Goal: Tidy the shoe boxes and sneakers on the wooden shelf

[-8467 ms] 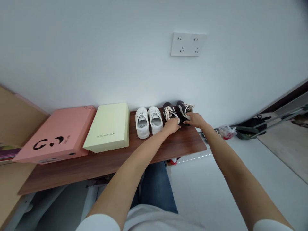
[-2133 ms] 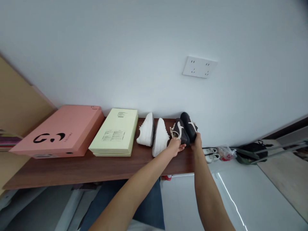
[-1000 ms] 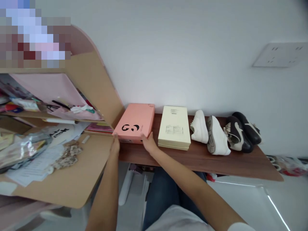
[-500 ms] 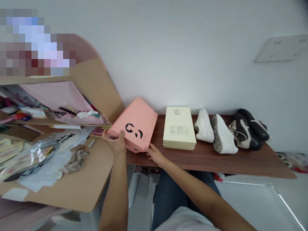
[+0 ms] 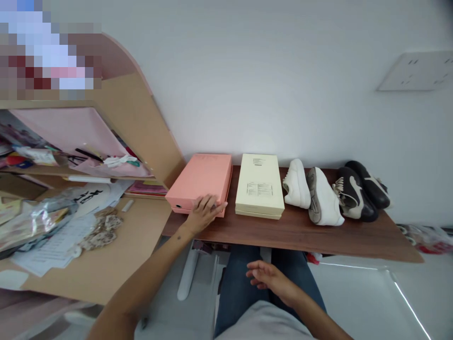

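Note:
A pink shoebox (image 5: 203,177) lies flat at the left end of the brown wooden bench (image 5: 300,236). My left hand (image 5: 203,212) rests on its front edge, fingers stretched over the lid and hiding part of the front. Over my lap hovers my right hand (image 5: 267,277), empty, its fingers loosely apart. Just right of the pink box lies a cream shoebox (image 5: 260,184), with a narrow gap between them. A pair of white sneakers (image 5: 299,186) comes after it, one of them on its side. Farther right is a pair of black shoes (image 5: 357,198) with pale trim.
At the left, a desk (image 5: 130,255) holds papers (image 5: 60,236), plastic bags and a patterned scrunchie-like cloth (image 5: 102,231). Its shelf panel (image 5: 141,123) rises beside the pink box. A wall socket plate (image 5: 414,71) is at upper right. Plastic-wrapped items (image 5: 432,238) lie beyond the bench's right end.
The pink shoebox went from tilted in both hands to lying flat on the bench. My right hand let go and drew back over my lap; my left hand moved onto the box's front edge.

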The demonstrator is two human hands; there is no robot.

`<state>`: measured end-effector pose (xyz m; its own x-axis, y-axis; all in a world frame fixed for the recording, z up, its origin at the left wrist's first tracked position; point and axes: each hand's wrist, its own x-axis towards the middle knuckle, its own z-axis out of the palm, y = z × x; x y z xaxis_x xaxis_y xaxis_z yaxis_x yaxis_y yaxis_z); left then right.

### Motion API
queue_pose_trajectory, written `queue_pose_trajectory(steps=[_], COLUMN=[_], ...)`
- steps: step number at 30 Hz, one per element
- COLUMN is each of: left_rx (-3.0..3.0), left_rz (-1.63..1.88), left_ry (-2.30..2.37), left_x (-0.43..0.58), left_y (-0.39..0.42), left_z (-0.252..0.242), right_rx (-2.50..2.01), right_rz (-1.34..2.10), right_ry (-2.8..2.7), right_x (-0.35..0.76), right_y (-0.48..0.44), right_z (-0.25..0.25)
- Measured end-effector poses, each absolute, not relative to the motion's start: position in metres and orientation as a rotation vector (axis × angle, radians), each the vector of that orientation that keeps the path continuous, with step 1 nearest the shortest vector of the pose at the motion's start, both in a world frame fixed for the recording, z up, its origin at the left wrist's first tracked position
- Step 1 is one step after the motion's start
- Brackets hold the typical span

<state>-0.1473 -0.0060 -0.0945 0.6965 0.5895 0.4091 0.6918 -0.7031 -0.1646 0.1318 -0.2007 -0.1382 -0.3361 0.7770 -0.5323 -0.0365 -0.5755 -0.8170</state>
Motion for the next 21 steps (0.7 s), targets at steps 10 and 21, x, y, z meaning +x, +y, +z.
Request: queue_pose_trajectory(steps=[10,21], left_rx=[-2.633,-1.803], left_rz=[-0.454,-1.618], left_ry=[-1.102,-2.35], left_x=[-0.13,-0.178], left_y=[-0.004,-0.104], left_z=[-0.094,-0.114], right_rx=[-1.356,-1.426], right_rz=[1.965,1.824], right_ry=[-1.028,-1.145], right_x=[0.107,0.119], right_y=[-0.194,-0.173], right_z=[-0.13,-0.125])
